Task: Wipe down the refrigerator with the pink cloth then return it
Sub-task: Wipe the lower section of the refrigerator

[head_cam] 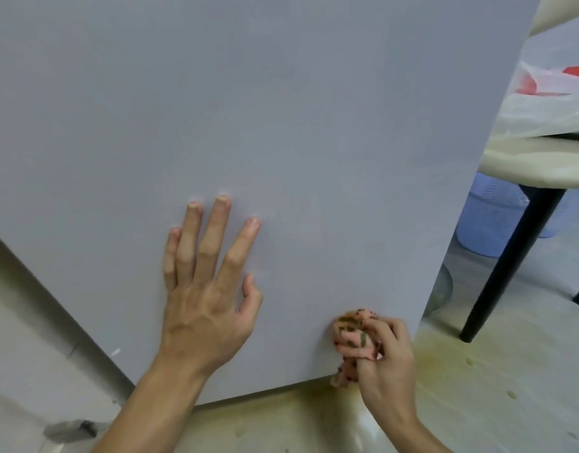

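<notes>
1. Nearest to me, both forearms come in from the lower edge. My left hand (204,308) lies flat on the grey panel of the refrigerator (248,109). Its fingers (216,230) are straight and spread, the tips touch the panel, and the thumb is crooked out to the side.
2. My right hand (384,361) sits lower and to the right of the left one, with a gap of bare panel between them. Its fingers (384,328) are curled round the pink cloth (353,338) and grip it.
3. That pink cloth is bunched into a wad flecked with dark green. It is pressed against the panel near the lower right corner, and a tail of it hangs below my grip, down to the panel's bottom edge.
4. Around both hands the refrigerator panel fills most of what I see, plain and grey.
5. Under its bottom edge the pale floor (497,416) has a yellow-brown stain that spreads out around my right wrist.
6. Past the refrigerator's right edge a blue basket (490,217) with a perforated wall stands on the floor, partly behind a black leg (513,266). I cannot tell what is in it.
7. Above that, a white plastic bag (549,103) with red print lies on the cream bench (536,165). Its contents do not show.
</notes>
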`<control>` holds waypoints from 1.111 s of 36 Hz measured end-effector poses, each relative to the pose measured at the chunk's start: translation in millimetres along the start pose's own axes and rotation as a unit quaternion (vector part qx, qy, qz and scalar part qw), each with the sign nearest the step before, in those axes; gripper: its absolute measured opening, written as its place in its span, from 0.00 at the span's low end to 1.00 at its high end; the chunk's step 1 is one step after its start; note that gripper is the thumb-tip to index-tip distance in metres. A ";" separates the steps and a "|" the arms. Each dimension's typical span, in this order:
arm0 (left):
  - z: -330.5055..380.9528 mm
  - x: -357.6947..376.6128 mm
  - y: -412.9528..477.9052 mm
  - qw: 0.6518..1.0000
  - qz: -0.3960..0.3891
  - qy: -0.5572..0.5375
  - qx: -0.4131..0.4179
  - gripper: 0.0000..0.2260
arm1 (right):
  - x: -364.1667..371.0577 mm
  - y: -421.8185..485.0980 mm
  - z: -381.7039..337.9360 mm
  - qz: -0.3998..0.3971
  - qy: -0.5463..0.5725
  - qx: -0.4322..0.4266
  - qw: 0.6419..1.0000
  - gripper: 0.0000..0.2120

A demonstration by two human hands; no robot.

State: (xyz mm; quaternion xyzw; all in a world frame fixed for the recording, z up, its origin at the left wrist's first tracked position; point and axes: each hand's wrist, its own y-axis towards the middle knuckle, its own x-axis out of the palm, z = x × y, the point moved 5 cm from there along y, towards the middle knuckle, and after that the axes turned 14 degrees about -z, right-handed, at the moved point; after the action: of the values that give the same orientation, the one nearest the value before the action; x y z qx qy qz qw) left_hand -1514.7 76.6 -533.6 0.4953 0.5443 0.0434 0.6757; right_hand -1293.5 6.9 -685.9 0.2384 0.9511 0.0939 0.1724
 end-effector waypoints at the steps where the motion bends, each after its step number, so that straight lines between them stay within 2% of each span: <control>1: -3.8 -2.3 -1.2 1.000 0.001 0.001 -0.006 0.34 | -0.2 3.0 -23.7 0.012 0.015 -0.016 1.000 0.24; 4: -17.6 -10.2 -3.1 1.000 0.009 -0.004 -0.029 0.34 | -8.0 16.6 -93.5 0.062 0.059 -0.086 0.993 0.17; 9: -40.5 -23.9 -5.9 0.997 0.025 -0.011 -0.071 0.32 | -25.2 44.1 -149.5 0.169 0.039 -0.199 0.965 0.23; 12: -49.3 -29.1 -8.8 0.996 0.029 -0.017 -0.077 0.33 | -22.5 61.5 -184.1 0.205 0.052 -0.261 0.942 0.20; 16: -63.4 -34.7 -15.0 0.993 0.047 -0.023 -0.105 0.34 | 7.5 64.5 -214.8 0.249 0.005 -0.331 0.910 0.21; 18: -69.5 -36.7 -17.5 0.991 0.054 -0.033 -0.118 0.34 | 35.3 56.4 -218.1 0.219 -0.030 -0.357 0.907 0.21; 20: -72.0 -37.4 -18.1 0.990 0.055 -0.046 -0.121 0.34 | 70.7 43.0 -221.2 0.148 -0.086 -0.404 0.899 0.18; 22: -71.8 -38.1 -16.5 0.990 0.059 -0.060 -0.117 0.32 | 105.7 28.0 -220.0 0.062 -0.141 -0.462 0.873 0.10; 24: -69.2 -36.5 -15.2 0.990 0.060 -0.067 -0.112 0.31 | 125.5 17.8 -215.7 0.005 -0.174 -0.490 0.854 0.10; 26: -64.3 -33.4 -15.3 0.990 0.060 -0.070 -0.104 0.31 | 124.8 17.4 -211.7 -0.015 -0.191 -0.487 0.852 0.11; 28: -58.6 -31.0 -15.3 0.991 0.060 -0.069 -0.093 0.29 | 109.8 20.5 -206.9 -0.002 -0.202 -0.483 0.852 0.13; 30: -52.8 -30.2 -11.3 0.993 0.056 -0.064 -0.080 0.30 | 85.8 24.6 -191.9 0.015 -0.206 -0.465 0.861 0.20; 32: -47.9 -29.5 -6.1 0.994 0.066 -0.053 -0.076 0.34 | 56.8 32.1 -159.8 0.030 -0.193 -0.402 0.894 0.34; 33: -46.3 -28.9 -4.2 0.993 0.075 -0.046 -0.078 0.35 | 39.4 36.3 -140.2 0.040 -0.171 -0.351 0.920 0.37; 34: -45.3 -27.8 -3.0 0.992 0.083 -0.041 -0.081 0.35 | 21.4 39.4 -119.7 0.056 -0.140 -0.293 0.944 0.37; 36: -44.1 -25.7 -2.5 0.991 0.093 -0.041 -0.089 0.35 | -11.0 38.6 -86.4 0.124 -0.087 -0.191 0.970 0.31; 38: -43.6 -24.7 -3.1 0.991 0.092 -0.041 -0.092 0.35 | -29.7 34.2 -71.3 0.182 -0.058 -0.122 0.974 0.24; 40: -42.9 -25.8 -3.2 0.991 0.089 -0.041 -0.092 0.35 | -37.7 37.0 -67.6 0.209 -0.007 -0.050 0.977 0.22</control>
State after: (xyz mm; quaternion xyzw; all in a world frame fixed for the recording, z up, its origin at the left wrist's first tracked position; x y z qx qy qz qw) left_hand -1560.0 86.3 -514.5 0.4788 0.4637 0.1326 0.7336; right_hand -1271.9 14.2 -603.2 0.4238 0.8731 0.1739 0.1668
